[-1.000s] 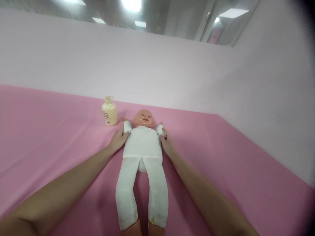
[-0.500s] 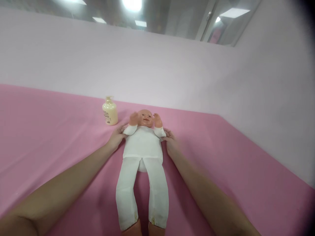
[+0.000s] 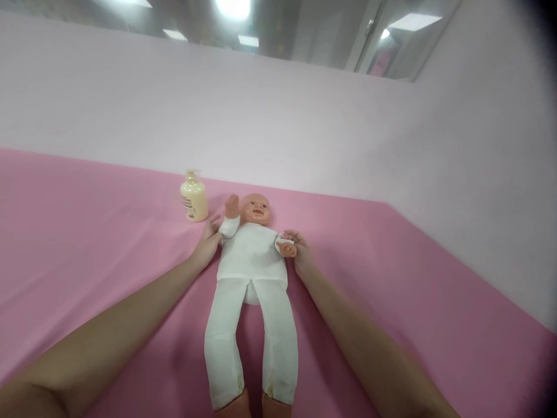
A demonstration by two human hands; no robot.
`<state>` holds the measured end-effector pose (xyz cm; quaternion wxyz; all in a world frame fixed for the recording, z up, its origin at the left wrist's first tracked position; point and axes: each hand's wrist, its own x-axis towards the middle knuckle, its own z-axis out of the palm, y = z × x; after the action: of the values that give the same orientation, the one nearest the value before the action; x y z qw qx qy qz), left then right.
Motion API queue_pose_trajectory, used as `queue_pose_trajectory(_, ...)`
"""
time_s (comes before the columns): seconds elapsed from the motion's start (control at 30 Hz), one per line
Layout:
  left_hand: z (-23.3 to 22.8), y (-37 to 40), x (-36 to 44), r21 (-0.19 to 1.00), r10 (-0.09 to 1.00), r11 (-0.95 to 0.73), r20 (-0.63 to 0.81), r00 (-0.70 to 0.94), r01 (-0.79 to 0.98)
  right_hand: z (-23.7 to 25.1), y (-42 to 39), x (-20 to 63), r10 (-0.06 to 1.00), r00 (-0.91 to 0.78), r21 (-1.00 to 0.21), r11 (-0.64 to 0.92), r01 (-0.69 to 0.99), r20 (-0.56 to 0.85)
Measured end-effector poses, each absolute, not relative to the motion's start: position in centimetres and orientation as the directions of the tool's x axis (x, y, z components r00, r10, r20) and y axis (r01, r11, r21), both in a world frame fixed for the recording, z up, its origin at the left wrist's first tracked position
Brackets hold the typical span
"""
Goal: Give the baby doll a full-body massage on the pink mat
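Pink cloth-covered table (image 3: pixel 87 232) runs back to a pale pink wall, ceiling lights above. Baby doll in a white cloth bodysuit and white leggings (image 3: pixel 252 273) lies face up at centre, head toward the wall, feet at the near edge of view. Cream plastic pump bottle (image 3: pixel 194 197) stands upright just left of the doll's head, untouched.

Progress, as judged: doll is laid out flat and fully dressed; both hands are working its arms. Doll's arm on the left side is raised, hand up beside the head. The other arm is bent down across the chest edge.

Grip: left hand (image 3: pixel 209 245) sits loosely curled against the doll's shoulder and upper sleeve, fingers partly open, more a cupping hold than a clamp. Right hand (image 3: pixel 299 251) is curled around the doll's other forearm near the wrist, fingers wrapped lightly.
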<state>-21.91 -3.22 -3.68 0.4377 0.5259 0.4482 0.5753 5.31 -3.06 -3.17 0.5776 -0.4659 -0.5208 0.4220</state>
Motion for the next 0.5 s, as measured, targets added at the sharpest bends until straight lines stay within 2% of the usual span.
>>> queue_pose_trajectory(0.17,-3.6,-3.4,-21.7,0.97,0.963,-0.239,0.244,-0.117,0.055,-2.5,-3.9,4.7,0.979,0.112,-0.977,0.181,-0.11,0.168)
queue_pose_trajectory(0.33,-3.2,-3.6,-21.6,0.968,0.96,-0.238,0.247,-0.129,0.083,-2.0,-4.7,4.7,0.977,0.142,-0.986,0.167,-0.026,0.162)
queue_pose_trajectory(0.5,-3.4,-3.6,-21.8,0.943,0.952,-0.249,0.281,-0.126,0.22,-1.8,-4.9,4.7,0.971,0.089,-0.975,0.216,0.054,0.221)
